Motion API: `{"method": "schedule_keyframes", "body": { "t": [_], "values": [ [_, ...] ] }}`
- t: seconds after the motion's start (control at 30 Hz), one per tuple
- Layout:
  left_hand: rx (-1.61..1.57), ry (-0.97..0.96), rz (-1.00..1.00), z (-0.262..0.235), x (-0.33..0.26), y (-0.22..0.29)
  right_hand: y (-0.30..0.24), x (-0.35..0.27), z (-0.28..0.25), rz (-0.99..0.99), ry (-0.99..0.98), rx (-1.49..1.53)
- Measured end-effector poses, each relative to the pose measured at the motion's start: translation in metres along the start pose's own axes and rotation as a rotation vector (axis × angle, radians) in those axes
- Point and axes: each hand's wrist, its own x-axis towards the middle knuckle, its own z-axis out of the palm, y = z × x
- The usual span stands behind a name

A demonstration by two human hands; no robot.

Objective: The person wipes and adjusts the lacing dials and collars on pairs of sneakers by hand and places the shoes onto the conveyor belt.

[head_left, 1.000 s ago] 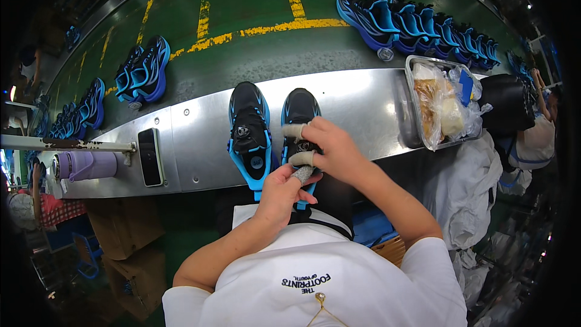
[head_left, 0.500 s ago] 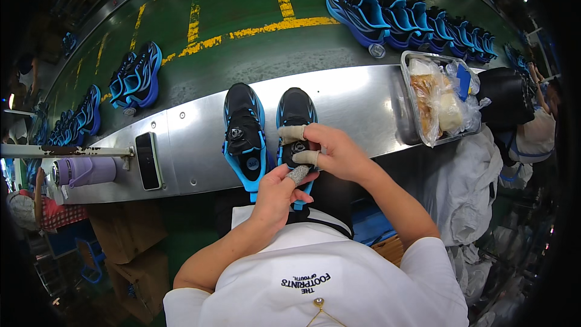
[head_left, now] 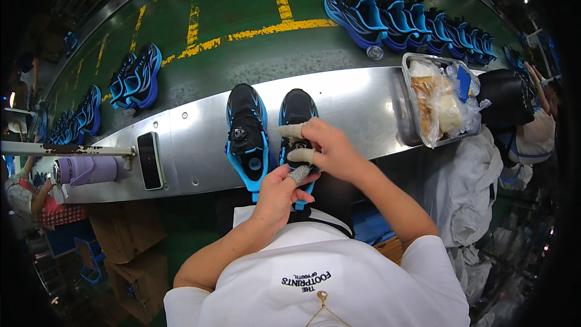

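Observation:
Two black and blue sports shoes stand side by side on a steel bench (head_left: 193, 139), toes pointing away from me. My right hand (head_left: 324, 148), with taped fingers, lies over the right shoe (head_left: 296, 112) and grips its tongue area. My left hand (head_left: 281, 188) pinches the heel end of the same shoe, thumb taped. The left shoe (head_left: 245, 130) shows a round dial on its tongue and stands untouched beside my hands.
A green conveyor belt (head_left: 242, 0) behind the bench carries pairs of blue shoes (head_left: 136, 75) and a long row of shoes (head_left: 417, 21). A metal tray (head_left: 408, 85) holds plastic bags. A black phone (head_left: 149, 160) and purple bottle (head_left: 88, 169) lie left. Another person (head_left: 538, 127) sits right.
Both hands stay on the right shoe; my left hand has shifted slightly lower toward its heel. The shoes on the belt have drifted left.

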Motion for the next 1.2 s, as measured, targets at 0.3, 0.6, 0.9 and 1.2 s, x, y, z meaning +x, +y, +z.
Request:
{"method": "schedule_keyframes", "body": {
  "t": [0.3, 0.6, 0.9, 1.2],
  "values": [
    [-0.019, 0.016, -0.015, 0.004, 0.003, -0.002, 0.008, -0.005, 0.012, -0.015, 0.097, -0.1],
    [-0.083, 0.053, 0.05, 0.01, 0.01, -0.011, 0.012, -0.014, 0.013, 0.007, 0.077, -0.025],
    [-0.007, -0.006, 0.013, 0.011, 0.01, -0.01, 0.007, -0.012, -0.01, 0.026, -0.01, 0.089],
    [0.205, -0.151, -0.09, 0.008, -0.018, 0.03, 0.086, -0.035, -0.034, 0.256, 0.567, 0.299]
  ]
}}
